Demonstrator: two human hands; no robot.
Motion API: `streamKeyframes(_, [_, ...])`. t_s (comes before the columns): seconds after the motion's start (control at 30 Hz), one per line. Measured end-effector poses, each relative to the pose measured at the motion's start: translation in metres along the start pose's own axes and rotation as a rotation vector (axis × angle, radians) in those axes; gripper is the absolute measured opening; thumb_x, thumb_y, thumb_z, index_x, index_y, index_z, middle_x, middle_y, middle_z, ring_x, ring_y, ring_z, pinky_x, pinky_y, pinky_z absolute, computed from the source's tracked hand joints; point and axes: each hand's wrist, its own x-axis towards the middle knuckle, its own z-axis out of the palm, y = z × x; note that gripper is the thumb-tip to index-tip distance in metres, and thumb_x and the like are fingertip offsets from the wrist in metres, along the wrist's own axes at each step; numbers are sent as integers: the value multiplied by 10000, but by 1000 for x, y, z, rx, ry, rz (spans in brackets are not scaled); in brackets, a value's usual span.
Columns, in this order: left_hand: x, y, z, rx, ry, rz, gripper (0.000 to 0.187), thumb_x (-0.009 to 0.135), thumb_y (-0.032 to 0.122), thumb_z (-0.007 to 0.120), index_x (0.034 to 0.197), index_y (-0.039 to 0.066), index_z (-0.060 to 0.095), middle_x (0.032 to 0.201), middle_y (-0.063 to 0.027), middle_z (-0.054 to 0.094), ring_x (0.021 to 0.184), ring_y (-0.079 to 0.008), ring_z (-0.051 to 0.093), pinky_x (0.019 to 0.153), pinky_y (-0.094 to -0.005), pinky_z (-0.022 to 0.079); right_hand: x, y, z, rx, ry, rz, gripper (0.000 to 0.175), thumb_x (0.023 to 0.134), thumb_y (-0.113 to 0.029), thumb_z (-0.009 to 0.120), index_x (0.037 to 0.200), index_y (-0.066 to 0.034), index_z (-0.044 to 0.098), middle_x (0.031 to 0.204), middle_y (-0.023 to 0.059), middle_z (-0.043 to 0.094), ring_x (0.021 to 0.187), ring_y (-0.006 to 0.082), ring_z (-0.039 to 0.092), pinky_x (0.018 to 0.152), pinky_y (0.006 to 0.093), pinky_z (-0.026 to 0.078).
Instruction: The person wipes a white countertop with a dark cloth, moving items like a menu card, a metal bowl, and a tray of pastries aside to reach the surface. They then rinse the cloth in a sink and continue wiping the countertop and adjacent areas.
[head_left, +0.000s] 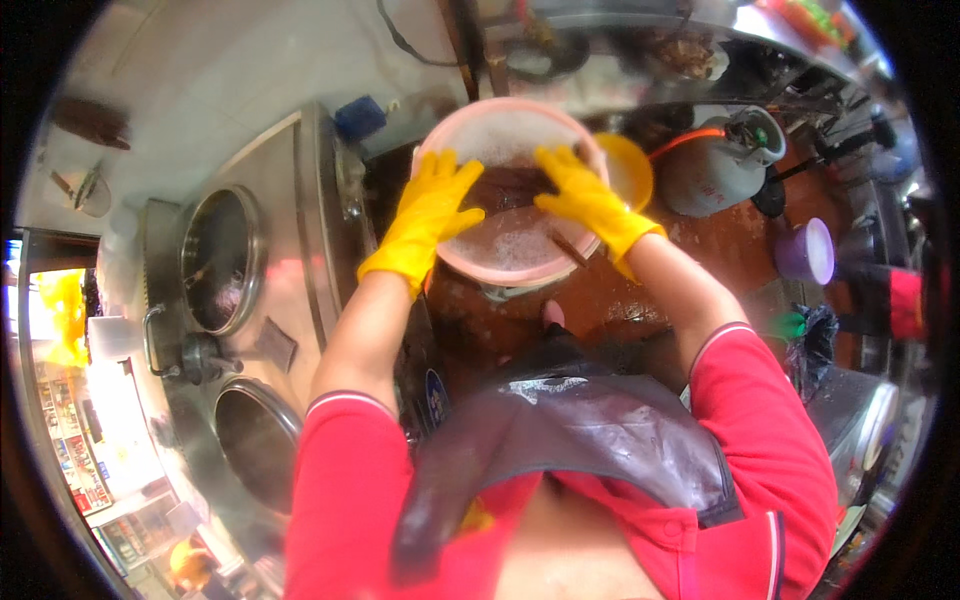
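A round pink plastic tub (517, 280) stands in front of me with sudsy, cloudy water (517, 232) in it. My left hand (435, 210), in a yellow rubber glove, is spread at the tub's left rim. Over the right side of the tub is my right hand (589, 199), gloved the same way, its fingers apart and nothing held. Whether either glove touches the rim cannot be told. A thin brown stick-like piece (568, 249) leans across the near right rim. Something dark reddish shows in the middle of the tub, too blurred to name.
On the left runs a stainless steel counter (289, 262) with round wells (221, 259). A yellow basin (631, 171) sits beside the tub. Farther right are a grey gas cylinder (697, 176) with an orange hose (684, 141), a purple bucket (802, 253) and a black plastic bag (814, 349).
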Motion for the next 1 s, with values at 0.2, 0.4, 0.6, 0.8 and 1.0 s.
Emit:
streamKeyframes(0.2, [47,15,68,98,-254,-207,722,838,245,807,1510,244,542,1671,-172,357,1531,-470,303,1254,-523,281,45,20,49,7,-371,76,505,987,-309,618,1447,-105,580,1479,223,554,1359,395,517,1126,465,423])
streamKeyframes(0.4, [77,14,113,-681,-64,-504,765,864,101,758,1572,135,469,1609,-207,440,1492,-365,413,1204,-449,368,66,53,59,896,-310,413,464,1064,-356,562,1473,-139,586,1458,141,608,1324,274,578,1100,384,465])
streamKeyframes(0.6, [77,92,23,-845,271,-181,596,955,292,730,1481,64,570,1350,-213,687,1233,-355,672,1071,-420,503,86,33,87,1972,-319,957,514,1054,-451,625,1409,-80,613,1294,123,702,1084,237,703,877,369,601])
streamKeyframes(0.8, [63,103,-18,-645,110,-212,614,938,299,723,1489,98,542,1302,-255,674,1188,-446,645,1016,-492,523,72,20,30,1746,-336,656,481,1047,-419,636,1374,-67,634,1234,121,727,1015,242,719,835,368,603])
streamKeyframes(1.0, [7,11,12,-222,180,-560,531,958,202,684,1465,90,574,1472,-216,589,1327,-434,570,1138,-496,458,66,26,-72,2,-306,-139,545,963,-487,690,1326,-81,668,1210,228,716,1109,405,681,953,457,538])
